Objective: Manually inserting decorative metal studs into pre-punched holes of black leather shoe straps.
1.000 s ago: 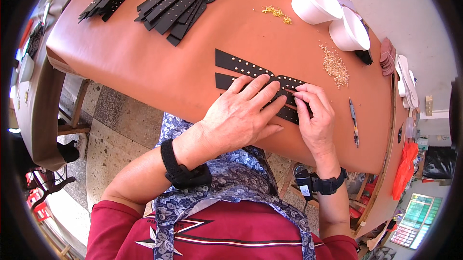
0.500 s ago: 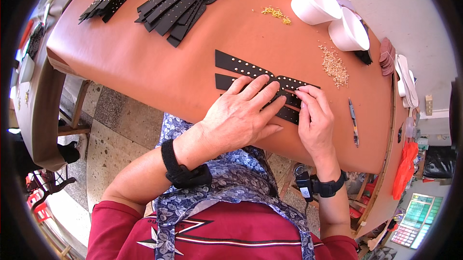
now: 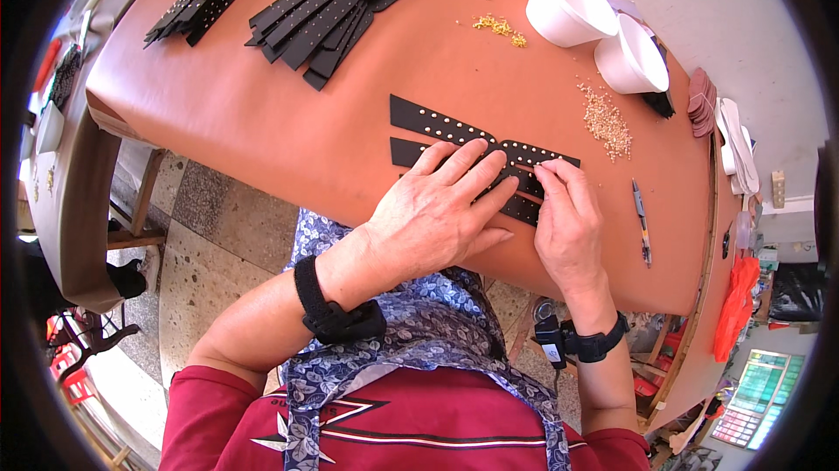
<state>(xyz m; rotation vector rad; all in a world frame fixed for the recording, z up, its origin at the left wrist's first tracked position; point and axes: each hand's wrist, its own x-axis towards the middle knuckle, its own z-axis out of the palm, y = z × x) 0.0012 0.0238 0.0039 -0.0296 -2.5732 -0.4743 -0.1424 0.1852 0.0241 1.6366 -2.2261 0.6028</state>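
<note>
A black piece cut into strips and dotted with rows of pale metal studs (image 3: 428, 118) lies near the front edge of the table. Across its middle rests my left hand (image 3: 433, 211), palm down with fingers spread, covering part of the lower strips. My right hand (image 3: 570, 225) is at the piece's right end, thumb and forefinger pinched together over a strip. Whatever sits between those fingertips is too small and hidden to make out. To the right, a heap of small pinkish-gold studs (image 3: 605, 124) is spread on the table.
The brown-covered table (image 3: 306, 139) carries two white bowls (image 3: 568, 6) tipped at the far right. Yellow bits (image 3: 498, 27) lie left of them. Stacked black studded pieces (image 3: 336, 8) occupy the far left. A pen (image 3: 641, 222) lies right of my right hand.
My right hand's fingers have drawn closer together, and the hand has shifted very slightly left at the strip's end. My left hand stays on the black piece.
</note>
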